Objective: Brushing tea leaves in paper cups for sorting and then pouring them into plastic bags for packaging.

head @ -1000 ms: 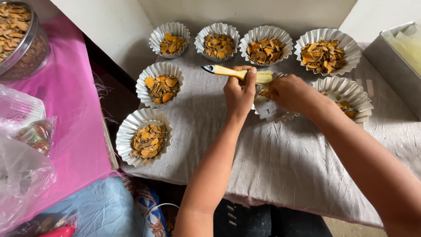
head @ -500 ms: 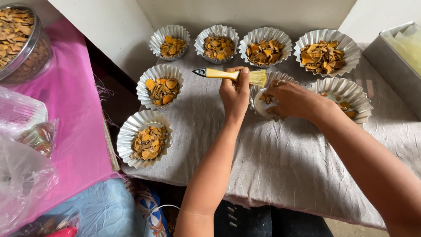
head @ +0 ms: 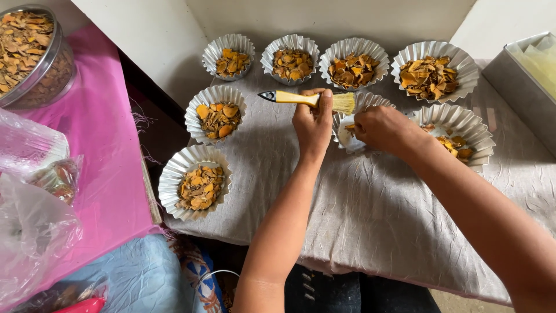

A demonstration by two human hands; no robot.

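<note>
My left hand grips a small brush with a yellow handle, black tip pointing left and pale bristles to the right. The brush lies level above a fluted metal cup in the middle of the cloth. My right hand is closed over that cup with fingers inside it; what they pinch is hidden. Several similar fluted cups hold orange-brown dried slices, one at the front left, one behind it, more along the back row, and one at the right.
A grey cloth covers the table. A metal bowl of dried slices stands on a pink sheet at left, with clear plastic bags in front. A metal tray sits at the right.
My left hand has swung the brush slightly leftward and level above the middle cup. My right hand stays over the same cup, fingers working inside it.
</note>
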